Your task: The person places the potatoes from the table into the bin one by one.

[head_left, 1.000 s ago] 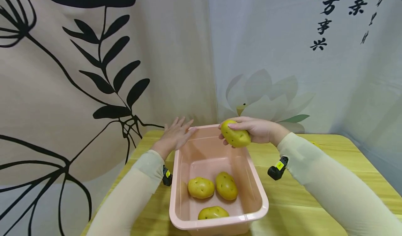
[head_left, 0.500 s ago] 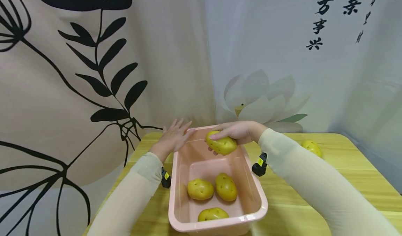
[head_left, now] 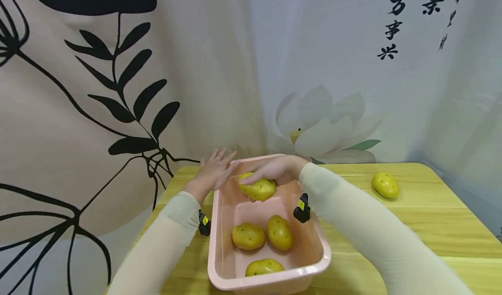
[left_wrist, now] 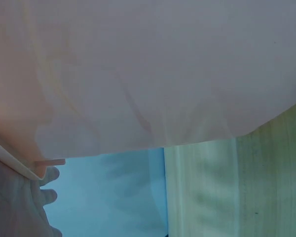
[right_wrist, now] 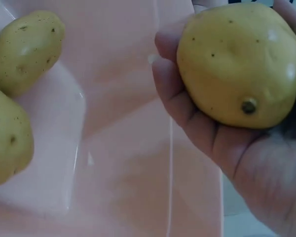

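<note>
My right hand point(head_left: 276, 171) grips a yellow potato point(head_left: 257, 187) over the far part of a pink plastic bin point(head_left: 270, 284). In the right wrist view the fingers point(right_wrist: 187, 111) curl under this potato point(right_wrist: 239, 64), the thumb on its other side. Resting on the far left corner of the bin's rim is my left hand point(head_left: 211, 173), fingers straight and spread. The left wrist view shows the bin's outer wall point(left_wrist: 138, 74) and part of that hand point(left_wrist: 15, 197) at the rim. Inside the bin lie three more potatoes: one left point(head_left: 248, 236), one right point(head_left: 280, 232), one near the front point(head_left: 264, 267).
Another potato point(head_left: 385, 185) lies on the wooden table point(head_left: 423, 225) at the far right. Behind the table hangs a printed curtain point(head_left: 219, 68). A small black camera is worn on each wrist.
My right hand has carried the potato leftward and slightly down, from the bin's far right corner to over its inside. The potato on the table has come into full view. The left hand stays put.
</note>
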Demonstrator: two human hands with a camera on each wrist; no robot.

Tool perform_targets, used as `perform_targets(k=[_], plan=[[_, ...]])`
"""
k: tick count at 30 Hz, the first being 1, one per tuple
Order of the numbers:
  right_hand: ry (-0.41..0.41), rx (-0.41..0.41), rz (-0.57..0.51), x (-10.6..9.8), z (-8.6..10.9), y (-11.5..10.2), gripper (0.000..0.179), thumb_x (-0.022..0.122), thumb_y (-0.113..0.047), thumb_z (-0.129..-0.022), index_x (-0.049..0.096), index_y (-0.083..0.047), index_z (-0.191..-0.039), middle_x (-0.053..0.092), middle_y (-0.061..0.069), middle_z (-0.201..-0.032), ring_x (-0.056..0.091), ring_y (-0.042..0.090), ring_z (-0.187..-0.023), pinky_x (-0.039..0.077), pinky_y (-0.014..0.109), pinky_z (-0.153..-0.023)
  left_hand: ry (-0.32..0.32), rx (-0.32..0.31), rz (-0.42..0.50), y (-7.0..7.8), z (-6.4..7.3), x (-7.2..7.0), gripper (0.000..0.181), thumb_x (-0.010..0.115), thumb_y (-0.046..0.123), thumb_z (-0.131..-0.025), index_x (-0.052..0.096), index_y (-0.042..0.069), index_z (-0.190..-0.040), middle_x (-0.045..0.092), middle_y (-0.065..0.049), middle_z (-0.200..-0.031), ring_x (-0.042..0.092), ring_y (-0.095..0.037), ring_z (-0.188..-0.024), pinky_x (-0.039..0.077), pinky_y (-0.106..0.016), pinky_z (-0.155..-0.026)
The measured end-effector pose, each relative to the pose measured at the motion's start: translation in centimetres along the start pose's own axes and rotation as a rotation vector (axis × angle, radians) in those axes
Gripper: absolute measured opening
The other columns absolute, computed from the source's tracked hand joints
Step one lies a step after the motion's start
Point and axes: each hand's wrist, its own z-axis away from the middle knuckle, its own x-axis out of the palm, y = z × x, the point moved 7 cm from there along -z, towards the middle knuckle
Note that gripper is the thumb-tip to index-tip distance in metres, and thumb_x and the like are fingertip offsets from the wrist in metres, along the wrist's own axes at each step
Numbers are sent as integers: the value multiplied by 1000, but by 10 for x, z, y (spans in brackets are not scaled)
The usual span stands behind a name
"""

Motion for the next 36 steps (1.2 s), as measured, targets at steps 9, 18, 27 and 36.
perform_targets(k=[9, 18, 27, 36], plan=[[14, 90, -3, 4, -25, 16, 56, 62, -31, -94, 41, -9, -142, 56, 21, -128, 61, 24, -102, 50, 37, -91, 6, -8, 22, -2, 4, 0, 69, 18, 68, -95, 20, 33, -154, 9, -9, -161, -2, -33, -147, -4, -67, -108], [27, 45, 17, 7, -34, 27, 54, 67, -24, -90, 48, -5, -137, 60, 13, -121, 61, 22, -101, 50, 36, -91, -5, -9, -3, -1, 0, 0, 69, 17, 70, -95, 18, 34, -154, 6, -7, -161, -5, -31, -147, -3, -67, -108], [-29, 50, 36, 9, -37, 31, 44, 69, -12, -81, 54, -2, -122, 60, 12, -116, 60, 20, -93, 53, 32, -85, -4, -1, 14, -1, -1, -3, 71, 17, 71, -94, 19, 33, -154, 8, -8, -161, -4, -31, -147, -5, -67, -108], [-76, 15, 1, 12, -38, 31, 49, 62, -7, -81, 50, 3, -127, 58, 15, -122, 59, 20, -97, 53, 32, -86, 1, 0, 11, -3, -1, 0, 69, 19, 69, -95, 21, 32, -154, 7, -8, -161, -3, -32, -147, -2, -68, -108]])
